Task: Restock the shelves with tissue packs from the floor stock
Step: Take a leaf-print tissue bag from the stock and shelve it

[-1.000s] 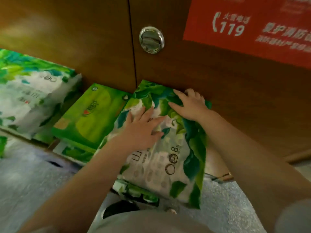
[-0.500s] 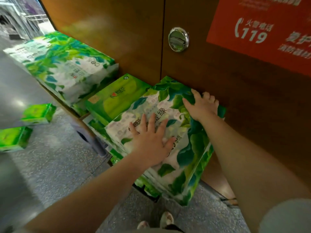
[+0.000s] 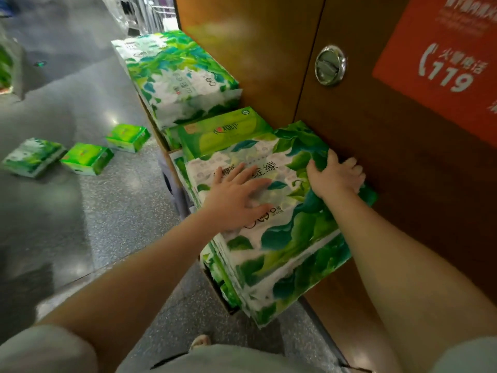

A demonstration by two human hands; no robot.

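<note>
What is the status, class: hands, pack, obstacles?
Left hand flat on large leaf-printed tissue pack. Right hand has a grip on its far edge. Brown wooden cabinet door right alongside.

A wooden cabinet [image 3: 269, 63] with brown doors fills the right side. One door carries a round metal latch [image 3: 330, 64] and beside it a red sign [image 3: 441, 65] with the white number 119 and a phone symbol. The floor [image 3: 88, 216] is grey speckled stone, polished, with soft light reflections. Far behind, at the top, some blurred metal racks [image 3: 150, 12] stand.
</note>
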